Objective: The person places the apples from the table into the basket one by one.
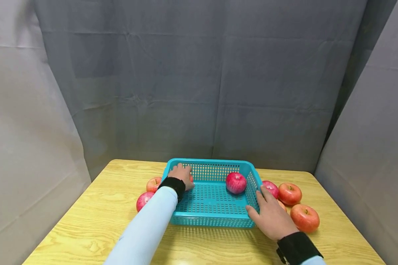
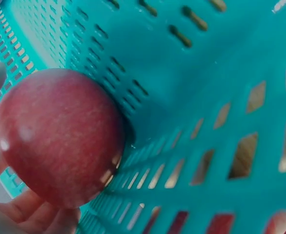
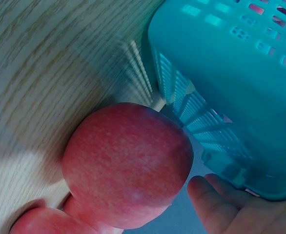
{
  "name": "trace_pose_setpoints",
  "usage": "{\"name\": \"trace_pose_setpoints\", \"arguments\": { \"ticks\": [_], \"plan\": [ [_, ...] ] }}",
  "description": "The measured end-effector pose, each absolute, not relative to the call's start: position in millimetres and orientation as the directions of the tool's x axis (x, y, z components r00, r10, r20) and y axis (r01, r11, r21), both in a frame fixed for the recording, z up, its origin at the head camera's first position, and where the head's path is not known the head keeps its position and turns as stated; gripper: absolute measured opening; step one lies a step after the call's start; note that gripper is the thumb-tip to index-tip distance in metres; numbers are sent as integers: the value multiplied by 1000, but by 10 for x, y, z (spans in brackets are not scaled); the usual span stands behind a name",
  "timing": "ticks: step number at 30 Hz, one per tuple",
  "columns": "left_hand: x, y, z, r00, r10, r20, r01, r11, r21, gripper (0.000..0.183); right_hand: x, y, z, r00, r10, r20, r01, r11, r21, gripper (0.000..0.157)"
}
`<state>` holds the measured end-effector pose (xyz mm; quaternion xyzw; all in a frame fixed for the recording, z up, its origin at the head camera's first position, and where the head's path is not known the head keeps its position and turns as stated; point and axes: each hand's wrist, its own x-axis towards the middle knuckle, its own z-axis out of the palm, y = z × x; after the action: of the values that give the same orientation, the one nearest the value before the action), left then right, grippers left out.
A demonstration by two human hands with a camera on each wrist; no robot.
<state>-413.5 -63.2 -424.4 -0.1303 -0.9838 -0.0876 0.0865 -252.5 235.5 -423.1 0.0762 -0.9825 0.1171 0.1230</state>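
A turquoise plastic basket [image 1: 212, 214] with slotted walls stands on the table. My left hand [image 1: 182, 175] reaches into its back left corner and grips a red apple [image 2: 60, 139], thumb on one side and fingers round the other. In the head view the hand hides most of that apple. Another dark red apple [image 1: 236, 183] sits inside the basket, towards the right. My right hand [image 1: 273, 217] rests at the basket's right rim with its fingers extended. Close to those fingers, outside the basket, is a red apple [image 3: 128, 165] in the right wrist view.
Several apples lie right of the basket, among them one at the near end [image 1: 305, 218] and one behind it [image 1: 289, 194]. Left of the basket are a paler apple [image 1: 153, 184] and a red apple [image 1: 144, 201], partly behind my left arm. Grey cloth [image 1: 172, 92] hangs behind the table.
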Motion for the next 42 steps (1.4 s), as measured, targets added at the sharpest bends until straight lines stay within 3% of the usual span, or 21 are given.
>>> {"name": "trace_pose_setpoints", "arguments": {
  "ticks": [24,42],
  "plan": [
    [-4127,-588,-4194,-945,236,229,277,946,170,55,-2546,2405,-4258,-965,-115,234,-171,958,-231,92],
    [-3867,-712,-3709,-948,246,201,285,938,196,55,-2549,2391,-4222,-968,-120,220,-172,958,-231,93]
  ]
}}
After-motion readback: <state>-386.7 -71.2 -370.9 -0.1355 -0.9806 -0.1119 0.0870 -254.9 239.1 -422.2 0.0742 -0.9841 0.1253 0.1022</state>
